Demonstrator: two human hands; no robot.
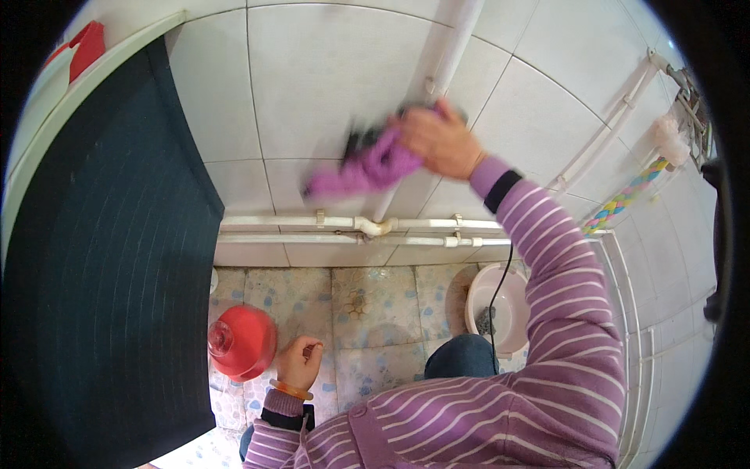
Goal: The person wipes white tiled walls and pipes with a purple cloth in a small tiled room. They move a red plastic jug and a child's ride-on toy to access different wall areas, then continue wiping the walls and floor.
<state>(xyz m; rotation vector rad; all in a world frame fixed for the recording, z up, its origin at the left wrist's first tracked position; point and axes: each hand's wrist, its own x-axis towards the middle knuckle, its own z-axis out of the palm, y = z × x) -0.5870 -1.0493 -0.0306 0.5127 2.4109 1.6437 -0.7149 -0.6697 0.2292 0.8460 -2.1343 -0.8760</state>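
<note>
My right hand (436, 140) presses a purple cloth (381, 161) with dark parts against the white wall tiles (328, 76), beside a vertical white pipe (460, 41). Both hand and cloth are blurred. Lower down, my left hand (300, 363) has its fingers curled in above the patterned floor; nothing shows in it. An orange bangle circles the left wrist. Just left of that hand is a red plastic container (249, 343) with a clear round part on its side.
Two horizontal white pipes (293, 221) run along the wall's foot. A pale pink basin (510, 302) holding a grey item stands on the floor at right, near my knee (463, 356). Dark fabric (117, 252) hangs at left. A braided multicoloured cord (627, 196) hangs at right.
</note>
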